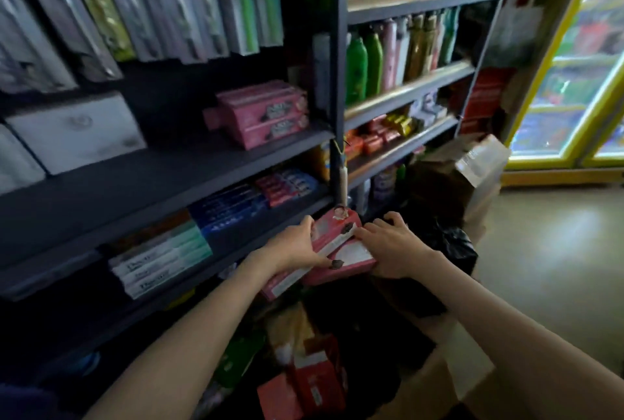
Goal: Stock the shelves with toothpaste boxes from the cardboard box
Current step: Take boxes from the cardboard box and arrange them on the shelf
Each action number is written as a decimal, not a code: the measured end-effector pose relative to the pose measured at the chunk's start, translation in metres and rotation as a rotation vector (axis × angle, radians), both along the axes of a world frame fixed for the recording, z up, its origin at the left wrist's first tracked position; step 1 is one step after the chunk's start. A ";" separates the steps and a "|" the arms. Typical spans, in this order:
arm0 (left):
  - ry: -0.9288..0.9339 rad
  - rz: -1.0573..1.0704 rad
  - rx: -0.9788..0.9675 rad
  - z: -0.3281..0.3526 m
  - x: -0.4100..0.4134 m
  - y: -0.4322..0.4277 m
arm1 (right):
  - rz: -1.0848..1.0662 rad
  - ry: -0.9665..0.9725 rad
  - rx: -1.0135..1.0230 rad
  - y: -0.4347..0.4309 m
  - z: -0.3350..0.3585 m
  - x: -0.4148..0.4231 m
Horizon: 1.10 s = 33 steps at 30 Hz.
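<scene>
Shelving (169, 180): dark boards. The lower tier carries white, blue and red toothpaste cartons. The tier above carries a pink stack (266, 112) at its right end, beside the upright post.

Cardboard box (425, 382): open and low in view beneath the forearms, with red cartons showing inside.

Pink boxes (337, 244): several held together as one bundle, in the air just in front of the lower tier's edge and above the cardboard box. None is on a shelf yet. The lowest box sticks out toward the left, out of line with the others.

Left hand (290, 247): grips the bundle's left side, thumb across the top face.

Right hand (395, 247): grips the right end, thumb on top, fingers wrapped behind.

Procedure, as judged from the matching colour: the likely destination is the pink stack.
1. Square the protruding box against the others before lifting.
2. Press inward from both ends so that the bundle cannot fan apart.
3. Raise the bundle to the left of the post, clear of the shelf edge.
4. Set it flush against the stack, printed faces outward.
</scene>
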<state>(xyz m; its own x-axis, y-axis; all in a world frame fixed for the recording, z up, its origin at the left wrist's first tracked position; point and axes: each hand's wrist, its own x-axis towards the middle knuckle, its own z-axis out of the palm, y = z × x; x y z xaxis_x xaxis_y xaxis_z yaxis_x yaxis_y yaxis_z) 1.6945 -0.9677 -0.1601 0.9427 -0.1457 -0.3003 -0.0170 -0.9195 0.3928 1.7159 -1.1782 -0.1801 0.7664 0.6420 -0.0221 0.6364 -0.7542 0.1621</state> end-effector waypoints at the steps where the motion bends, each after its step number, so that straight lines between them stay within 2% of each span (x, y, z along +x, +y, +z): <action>1: -0.041 0.013 0.019 0.010 0.005 0.015 | 0.024 -0.017 0.002 0.016 0.008 0.011; 10: -0.381 0.282 0.059 0.070 0.036 0.148 | 0.221 0.016 0.166 0.151 0.071 0.094; 16: -0.383 0.401 0.168 0.079 0.036 0.216 | 0.299 -0.070 0.066 0.232 0.078 0.135; 20: -0.398 0.499 0.196 0.070 0.035 0.244 | 0.272 0.068 0.084 0.277 0.074 0.155; 30: -0.438 0.593 0.260 0.069 0.049 0.281 | 0.299 0.182 0.141 0.343 0.057 0.191; 33: -0.510 0.548 0.322 0.073 0.056 0.278 | 0.279 0.228 0.286 0.343 0.057 0.194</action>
